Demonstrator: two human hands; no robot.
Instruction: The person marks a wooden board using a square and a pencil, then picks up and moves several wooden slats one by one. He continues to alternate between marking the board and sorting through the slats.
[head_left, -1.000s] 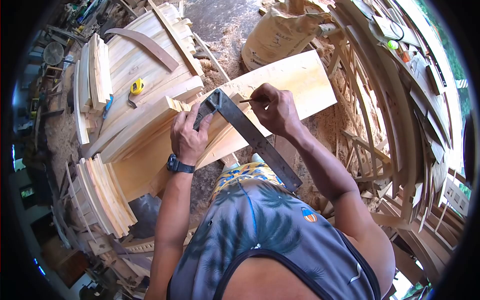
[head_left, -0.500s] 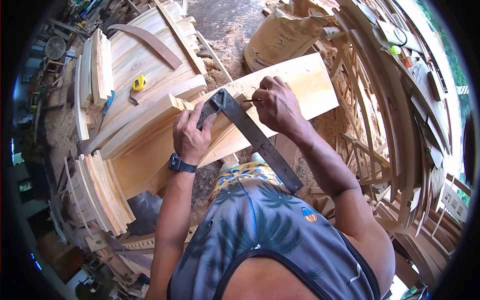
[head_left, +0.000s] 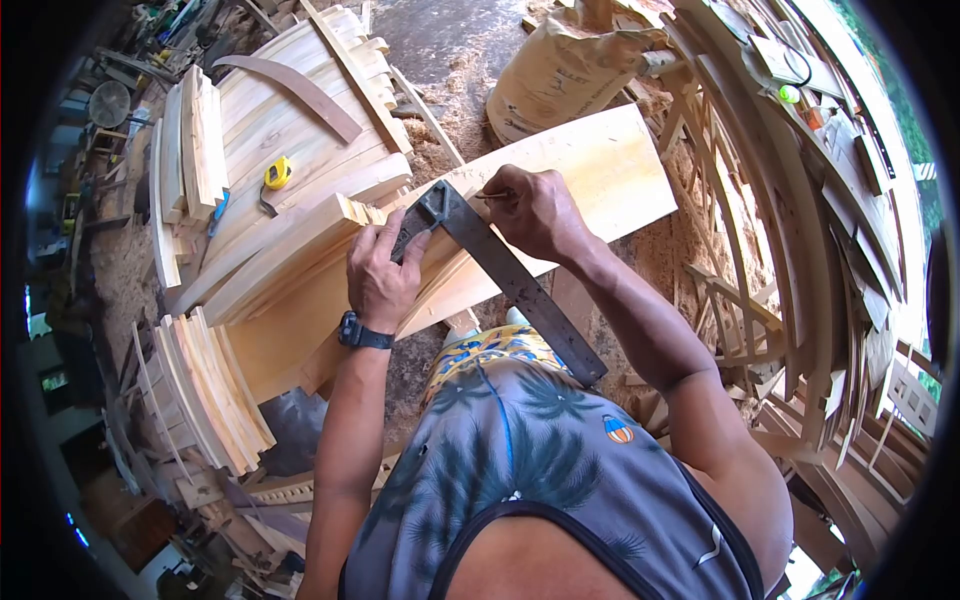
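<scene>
My left hand (head_left: 383, 275), with a dark watch on its wrist, grips the stock of a metal try square (head_left: 520, 285) against the wood. The square's long blade slants down to the right, to near my shorts. My right hand (head_left: 540, 215) pinches a thin pencil (head_left: 490, 195) beside the upper part of the blade. Under both lies a long pale board (head_left: 610, 170) with a curved far edge. Stacked curved pieces (head_left: 300, 255) of wood stand to the left of my left hand.
A yellow tape measure (head_left: 278, 172) and a curved brown strip (head_left: 295, 85) lie on pale boards at the upper left. A large sack (head_left: 560, 80) stands behind the board. Stacked timber pieces (head_left: 205, 390) are at lower left. Long curved wood strips (head_left: 765, 200) lean on the right.
My right hand has moved left with the pencil, closer to the square's corner. My left hand and the square have hardly moved.
</scene>
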